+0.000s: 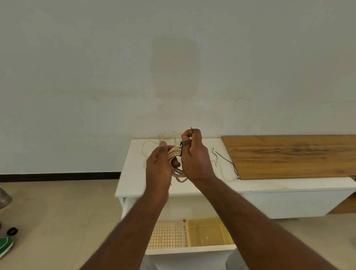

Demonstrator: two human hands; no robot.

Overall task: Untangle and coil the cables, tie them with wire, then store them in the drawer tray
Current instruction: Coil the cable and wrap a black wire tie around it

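My left hand [158,166] grips a coil of cream cable [174,152] held above the white cabinet top [134,177]. A black wire tie [181,149] wraps the coil. My right hand [194,154] pinches the tie's end, whose tip sticks up above the fingers. A second cream cable [153,145] lies loose and tangled on the cabinet top behind my hands. Another black wire [225,160] lies on the top to the right. Below my arms the drawer stands pulled out, holding a white perforated tray [167,236] and a yellow tray [208,231].
A wooden board [296,154] covers the right part of the cabinet top. On the floor at the left are a metal pot [0,197], a small black object [12,231] and a green shoe [2,247]. A plain wall rises behind.
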